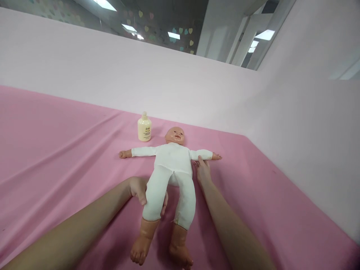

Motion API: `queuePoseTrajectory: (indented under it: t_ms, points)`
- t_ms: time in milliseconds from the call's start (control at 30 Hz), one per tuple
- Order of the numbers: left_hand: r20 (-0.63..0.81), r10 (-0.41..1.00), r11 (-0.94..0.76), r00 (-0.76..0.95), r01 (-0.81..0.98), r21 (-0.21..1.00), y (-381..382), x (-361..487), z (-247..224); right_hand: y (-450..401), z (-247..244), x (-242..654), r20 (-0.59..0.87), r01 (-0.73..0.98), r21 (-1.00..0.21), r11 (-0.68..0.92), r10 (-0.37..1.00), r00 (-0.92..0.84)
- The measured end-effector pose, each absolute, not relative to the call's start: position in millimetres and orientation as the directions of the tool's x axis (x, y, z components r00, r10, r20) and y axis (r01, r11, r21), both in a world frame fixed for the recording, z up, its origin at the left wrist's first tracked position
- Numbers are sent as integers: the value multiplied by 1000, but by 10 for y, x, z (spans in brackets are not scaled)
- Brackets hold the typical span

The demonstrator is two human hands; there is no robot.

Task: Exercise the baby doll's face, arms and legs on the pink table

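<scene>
A baby doll [173, 159] with a white cloth body lies on its back on the pink sheet [84, 157], head toward the wall and arms spread wide. My left hand [138, 188] is wrapped round the doll's leg on the left, thumb on top and fingertips showing on the inner side. At the doll's arm on the right, my right hand [203, 169] grips the white sleeve near the elbow, with its thumb on top and its other fingers partly hidden beneath. Both of the doll's feet point toward me.
A cream-coloured bottle [144, 128] with a printed label stands left of the doll's head. Behind it rises a white wall [112, 71] with a window [157, 26] above. Another white wall [303, 123] borders the sheet on the right.
</scene>
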State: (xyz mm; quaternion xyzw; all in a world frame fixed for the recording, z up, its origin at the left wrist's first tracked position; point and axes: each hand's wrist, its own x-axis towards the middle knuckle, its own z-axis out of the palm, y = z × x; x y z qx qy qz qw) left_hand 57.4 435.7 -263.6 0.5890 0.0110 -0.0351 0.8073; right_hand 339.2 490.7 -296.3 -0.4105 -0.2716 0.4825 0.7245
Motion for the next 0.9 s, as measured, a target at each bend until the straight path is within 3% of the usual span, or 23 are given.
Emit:
queuePoseTrajectory:
  t_ms: [300, 433, 667, 900]
  points:
    - [8, -181, 434, 983, 73, 898, 4363, 577, -2705, 4902, -2977, 3377, 49, -405, -888, 218, 921, 387]
    - [23, -172, 500, 985, 67, 863, 4349, 568, -2745, 4856, -2962, 3336, 129, -345, -903, 257, 926, 354]
    - [29, -245, 490, 969, 98, 866, 4406, 529, -2813, 4822, -2899, 3306, 207, -210, -938, 277, 930, 303]
    - [-11, -182, 472, 983, 97, 876, 4396, 493, -2819, 4808, -2909, 3278, 269, -109, -947, 301, 933, 240]
